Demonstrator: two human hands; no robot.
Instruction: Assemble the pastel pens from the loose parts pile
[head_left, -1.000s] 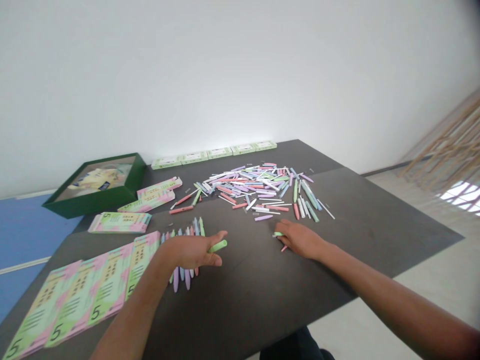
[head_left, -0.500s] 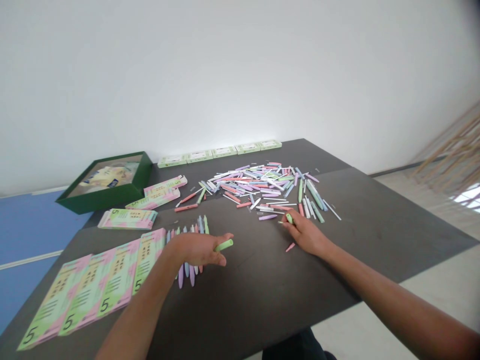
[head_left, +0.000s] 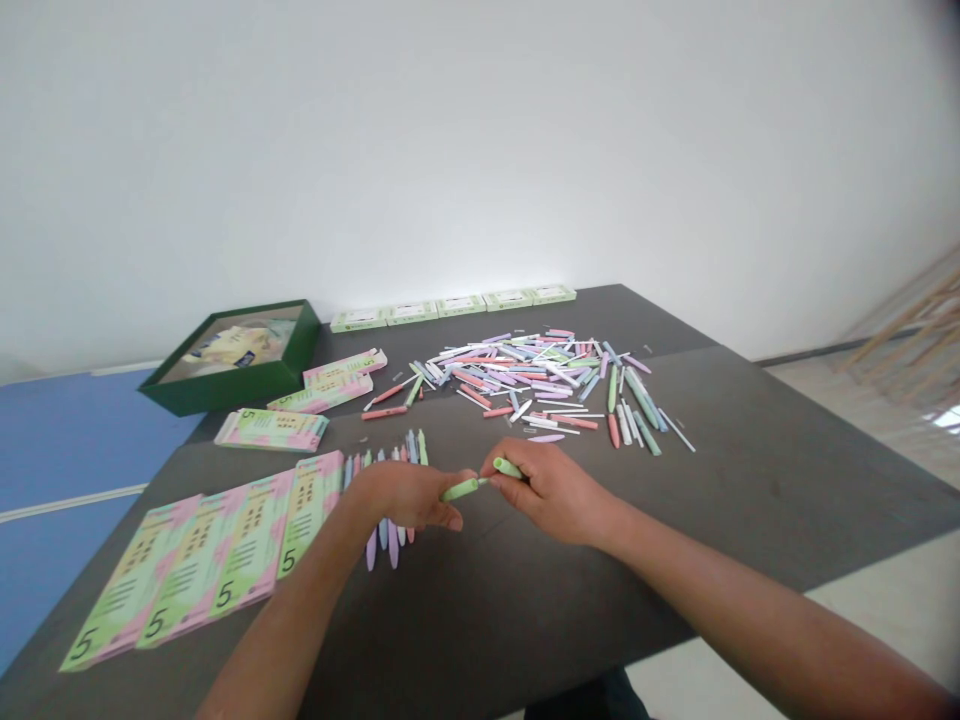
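Observation:
My left hand is closed on a light green pen barrel, whose open end points right. Close by it, my right hand pinches another light green pen part. A thin pale tip sticks out of the right fingers toward the barrel's mouth; whether it touches is too small to tell. Under and behind the left hand lies a row of pastel pens, partly hidden. Beyond the right hand spreads a heap of loose pen parts and white refills.
Flat pink-green boxes lie at the left, with more boxes behind them. A green open box holding plastic packets stands at the back left. Several pale green packs line the wall. The dark table ends at the right.
My right hand has moved left to meet the left hand, bringing its green part and thin tip to the barrel. The small pink piece is now covered by my right hand.

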